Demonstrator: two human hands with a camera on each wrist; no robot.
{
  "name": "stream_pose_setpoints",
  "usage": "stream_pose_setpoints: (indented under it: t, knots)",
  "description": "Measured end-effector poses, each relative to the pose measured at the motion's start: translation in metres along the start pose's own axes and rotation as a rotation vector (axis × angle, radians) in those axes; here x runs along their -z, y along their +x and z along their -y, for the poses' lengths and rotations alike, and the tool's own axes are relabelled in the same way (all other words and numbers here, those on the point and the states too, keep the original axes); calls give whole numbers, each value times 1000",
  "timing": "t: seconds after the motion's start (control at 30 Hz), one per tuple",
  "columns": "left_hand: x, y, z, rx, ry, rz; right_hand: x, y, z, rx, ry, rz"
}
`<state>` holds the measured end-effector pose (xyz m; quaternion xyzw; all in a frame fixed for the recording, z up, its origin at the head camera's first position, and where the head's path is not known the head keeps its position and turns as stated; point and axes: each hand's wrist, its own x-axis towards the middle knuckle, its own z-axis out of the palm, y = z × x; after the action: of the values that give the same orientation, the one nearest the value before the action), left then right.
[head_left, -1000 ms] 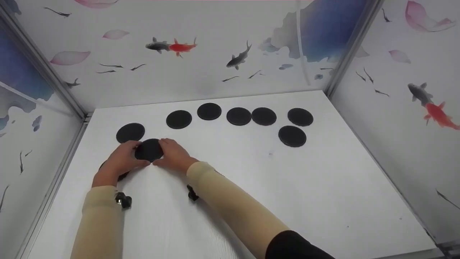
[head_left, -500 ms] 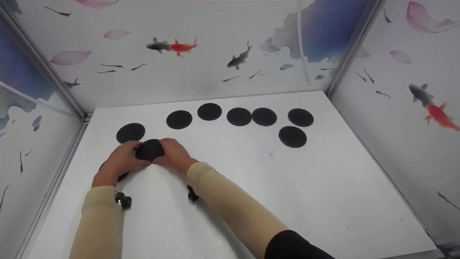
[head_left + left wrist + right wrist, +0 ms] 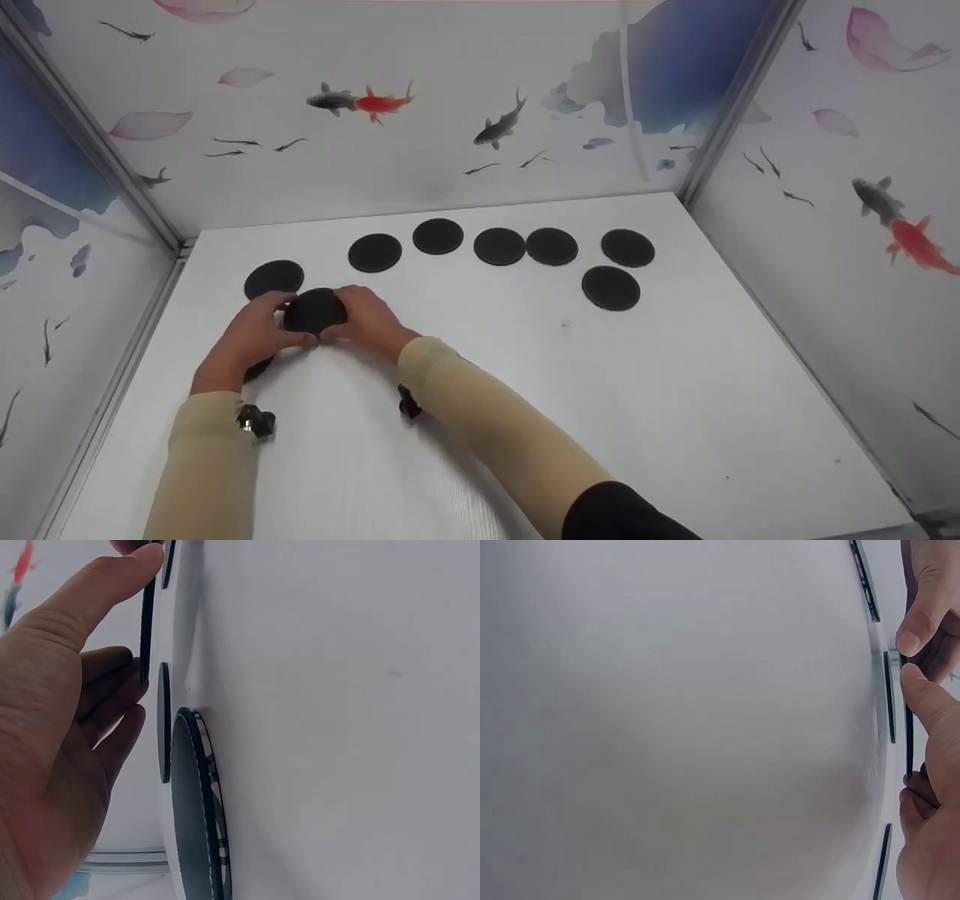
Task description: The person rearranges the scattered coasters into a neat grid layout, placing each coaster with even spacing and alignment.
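Observation:
A flat black round coaster (image 3: 315, 310) is held by both hands, apart from the table, at left of the head view. My left hand (image 3: 251, 337) pinches its left edge between thumb and fingers. On the opposite edge is my right hand (image 3: 370, 322), gripping it the same way. In the left wrist view this held coaster (image 3: 148, 630) shows edge-on, and the right wrist view shows it as a thin dark line, with both thumb tips meeting near one end. Another coaster (image 3: 259, 367) lies mostly hidden under my left hand. Just behind the hands rests one more coaster (image 3: 274, 280).
Several like coasters lie along the back of the white table (image 3: 600, 420), among them a touching pair with its right coaster (image 3: 552, 246). Toward the right sits a coaster (image 3: 611, 288) close to another. A nearer coaster (image 3: 193, 802) shows a patterned underside edge. Printed panels (image 3: 427, 172) enclose the table.
The held coaster has shifted very slightly up and to the right, and my right hand has moved a little right with it. The coasters on the table keep their places.

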<state>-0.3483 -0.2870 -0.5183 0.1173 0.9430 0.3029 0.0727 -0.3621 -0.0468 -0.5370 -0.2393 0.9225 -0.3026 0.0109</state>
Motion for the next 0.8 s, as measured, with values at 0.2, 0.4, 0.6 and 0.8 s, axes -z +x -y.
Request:
stream_pose_setpoints:
  t: [0.2,0.4,0.6,0.8]
  knots:
    - [-3,0,-4,-23,-10,-21,5,-2,-5,4,-20,10]
    - [-11,7,-18,-46,-32,-41,22,-7,-15,23,-5,6]
    - [-26,19,-33,-93,-37,-40,35,-17,-32,3,9,3]
    - [-33,23,-44,-87,-44,-53,49,-23,-41,-1,25,14]
